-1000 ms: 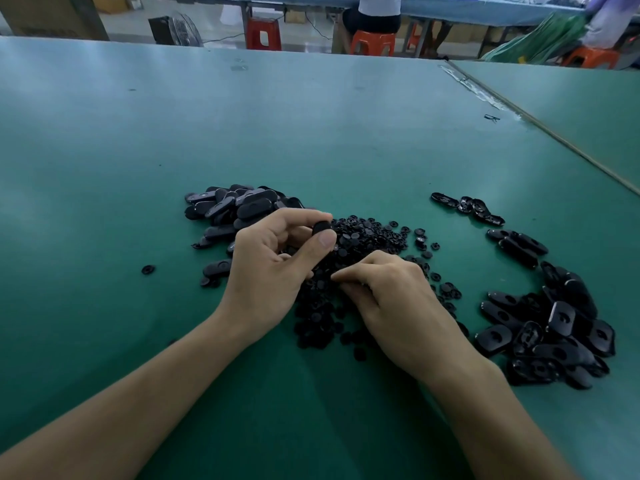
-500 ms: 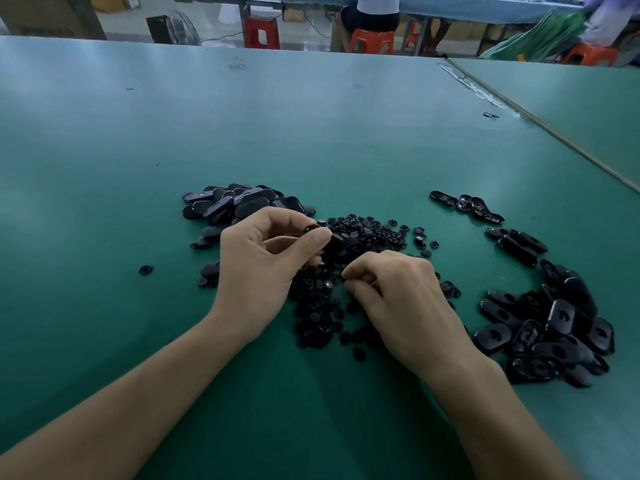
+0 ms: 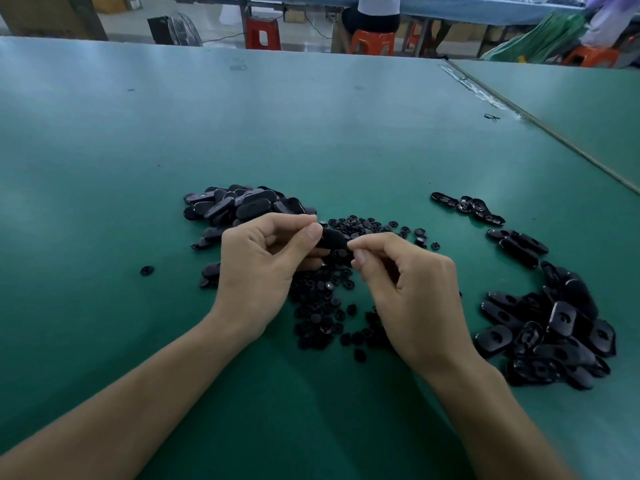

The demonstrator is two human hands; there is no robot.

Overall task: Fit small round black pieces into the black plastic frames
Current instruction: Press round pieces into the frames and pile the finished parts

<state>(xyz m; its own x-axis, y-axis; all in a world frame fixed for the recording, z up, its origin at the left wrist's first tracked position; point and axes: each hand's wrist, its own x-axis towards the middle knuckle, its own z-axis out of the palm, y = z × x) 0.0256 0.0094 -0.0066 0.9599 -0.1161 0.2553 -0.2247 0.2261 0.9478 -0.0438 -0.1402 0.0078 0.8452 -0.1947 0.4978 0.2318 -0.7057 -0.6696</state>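
My left hand point(image 3: 263, 268) grips a black plastic frame point(image 3: 332, 237) between thumb and fingers, raised a little above the table. My right hand point(image 3: 405, 289) has its thumb and forefinger pinched together at the frame's right end; whatever they hold is too small to make out. Beneath both hands lies a heap of small round black pieces point(image 3: 322, 306). A pile of black frames point(image 3: 239, 206) lies behind my left hand. A larger pile of frames point(image 3: 554, 327) with visible holes lies to the right of my right hand.
A single round piece point(image 3: 147, 270) lies alone to the left on the green table point(image 3: 311, 133). A few frames point(image 3: 467, 206) and another short row point(image 3: 519, 244) lie at the right. A seam point(image 3: 540, 123) joins a second table. Stools and a seated person are beyond the far edge.
My right hand lifted off the heap of round pieces and moved up to the frame held in my left hand. The left hand turned the frame slightly toward the right.
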